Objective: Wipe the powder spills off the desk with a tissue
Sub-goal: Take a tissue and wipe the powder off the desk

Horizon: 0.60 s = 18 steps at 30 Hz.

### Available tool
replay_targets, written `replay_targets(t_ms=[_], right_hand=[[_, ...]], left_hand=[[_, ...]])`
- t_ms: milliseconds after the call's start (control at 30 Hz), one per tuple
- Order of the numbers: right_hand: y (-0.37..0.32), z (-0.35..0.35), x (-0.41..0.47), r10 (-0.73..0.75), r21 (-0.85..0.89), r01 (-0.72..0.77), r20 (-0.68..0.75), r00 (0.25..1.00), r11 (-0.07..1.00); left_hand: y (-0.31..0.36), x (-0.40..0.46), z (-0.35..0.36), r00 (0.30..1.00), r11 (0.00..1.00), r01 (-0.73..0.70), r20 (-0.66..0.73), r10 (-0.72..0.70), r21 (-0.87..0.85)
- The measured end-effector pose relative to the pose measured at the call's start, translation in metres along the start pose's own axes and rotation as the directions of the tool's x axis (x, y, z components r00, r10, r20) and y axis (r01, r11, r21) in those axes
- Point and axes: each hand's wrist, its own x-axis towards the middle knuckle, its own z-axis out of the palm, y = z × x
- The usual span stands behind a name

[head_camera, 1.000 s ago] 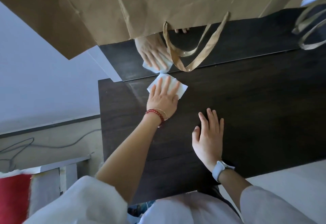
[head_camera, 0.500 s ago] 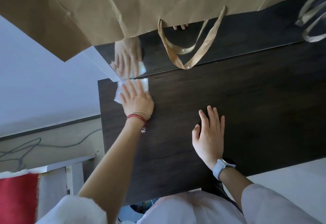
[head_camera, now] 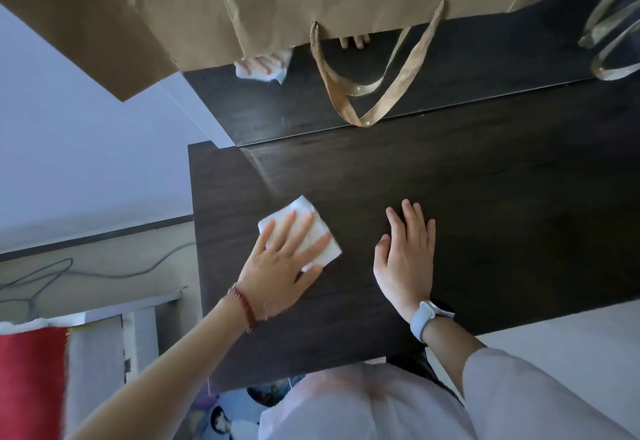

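A white, soft, folded square of tissue paper [head_camera: 304, 231] lies flat on the dark brown wood-grain table [head_camera: 485, 218], turned so its corners point like a diamond, toward the table's left side and well back from the near edge. Its lower part is hidden under spread fingers. A faint pale streak of powder [head_camera: 265, 173] runs diagonally across the tabletop, from the far left corner down toward the tissue.

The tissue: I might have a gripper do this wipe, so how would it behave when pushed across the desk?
The tissue looks thin and soft, so it probably bunches unless pressed flat, as the left hand presses it with straight fingers. It likely slides easily on the smooth dark desk. Being light, it could lift or shift once released.
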Motion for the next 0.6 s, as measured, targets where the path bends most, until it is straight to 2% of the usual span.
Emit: replay_targets(t_ms=[100,167,233,267,300,400,500,533,600], right_hand=[[0.001,0.002,-0.001,-0.006,0.005,0.006,0.005,1.000,1.000],[0.001,0.002,-0.001,-0.005,0.012,0.005,0.015,1.000,1.000],[0.002,0.003,0.000,-0.006,0.015,0.006,0.012,1.000,1.000],[0.002,0.003,0.000,-0.011,0.017,0.011,0.008,1.000,1.000],[0.003,0.003,-0.001,-0.018,0.020,0.018,0.004,1.000,1.000],[0.004,0.001,-0.002,-0.024,0.023,0.023,0.009,1.000,0.999],[0.000,-0.003,-0.002,-0.012,0.048,0.011,0.021,1.000,0.999],[-0.001,-0.004,-0.002,-0.010,0.061,0.009,0.025,1.000,0.998],[-0.002,-0.006,-0.001,-0.009,0.079,0.005,0.043,0.999,0.997]], left_hand=[[-0.018,-0.021,0.003,0.999,0.997,0.009,0.046,-0.013,0.083],[-0.040,0.003,-0.002,0.989,0.986,0.149,-0.020,-0.148,0.068],[-0.050,0.027,-0.006,0.948,0.948,0.317,0.007,-0.317,-0.041],[-0.046,0.032,-0.003,0.938,0.935,0.348,0.021,-0.347,-0.072],[-0.035,0.028,0.003,0.943,0.940,0.332,0.006,-0.332,-0.080],[0.014,-0.015,0.016,0.991,0.990,0.131,-0.022,-0.133,-0.045],[0.029,-0.061,0.024,1.000,1.000,-0.012,0.018,0.011,0.029],[0.026,-0.073,0.028,1.000,0.999,-0.007,0.022,0.006,0.054],[0.013,-0.091,0.035,0.991,0.991,0.131,0.025,-0.131,0.011]])
